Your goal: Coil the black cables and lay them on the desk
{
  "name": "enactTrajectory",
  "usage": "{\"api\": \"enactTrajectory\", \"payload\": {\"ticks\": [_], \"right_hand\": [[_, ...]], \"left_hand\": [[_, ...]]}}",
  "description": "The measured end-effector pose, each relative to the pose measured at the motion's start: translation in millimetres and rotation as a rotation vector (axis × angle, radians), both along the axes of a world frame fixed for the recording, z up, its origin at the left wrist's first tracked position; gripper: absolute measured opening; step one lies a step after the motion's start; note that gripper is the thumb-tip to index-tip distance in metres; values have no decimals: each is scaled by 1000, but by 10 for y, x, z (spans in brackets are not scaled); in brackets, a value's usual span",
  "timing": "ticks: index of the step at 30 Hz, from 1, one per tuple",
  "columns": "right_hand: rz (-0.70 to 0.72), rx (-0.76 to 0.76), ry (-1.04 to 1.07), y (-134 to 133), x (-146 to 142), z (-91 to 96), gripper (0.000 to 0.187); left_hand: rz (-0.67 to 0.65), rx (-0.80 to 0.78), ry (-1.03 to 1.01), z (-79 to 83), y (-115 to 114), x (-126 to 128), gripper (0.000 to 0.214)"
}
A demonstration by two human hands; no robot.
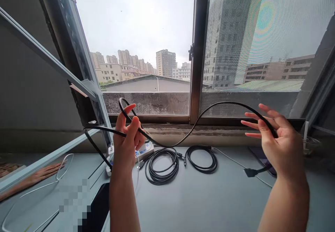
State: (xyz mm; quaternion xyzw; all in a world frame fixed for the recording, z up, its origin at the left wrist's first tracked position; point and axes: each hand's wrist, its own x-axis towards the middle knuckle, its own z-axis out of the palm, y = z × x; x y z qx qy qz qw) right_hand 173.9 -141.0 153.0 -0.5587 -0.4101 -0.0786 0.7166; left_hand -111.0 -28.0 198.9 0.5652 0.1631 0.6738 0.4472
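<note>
Reading from the left, note another person's hand (48, 172) resting on the table (193, 204), apart from your own. Next, observe the black cable (222, 103) bending downward toward a white plug near your left forearm. Your left hand (128, 139) is closed on the cable, its lower fingers curled and the thumb raised; a loop rises above the index finger. Behind this hand, the power strip (149, 149) carries plugs in its sockets. To its right lie the larger coil (162, 181) and, just beside it, the smaller coil (204, 170). The cable sags above them, then arches to your right hand (277, 131), whose fingers are spread wide; it runs between thumb and palm, firmness undeterminable. The connector (250, 172) hangs below. Contents of the clear item (311, 143) beside your right wrist cannot be determined
</note>
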Motion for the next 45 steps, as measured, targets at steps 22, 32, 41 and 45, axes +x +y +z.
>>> {"api": "enactTrajectory", "payload": {"ticks": [22,32,41,45], "right_hand": [[569,-39,-23,78,-755,181,54],[676,-368,-230,79,-994,155,54],[319,77,54,-11,-807,241,43],[112,232,90,-45,-762,257,45]], "left_hand": [[-519,-191,482,-46,-175,345,75],[-429,-144,643,-81,-229,351,80],[-512,-144,364,-34,-120,63,70],[-554,-138,216,7,-154,20,70]]}}
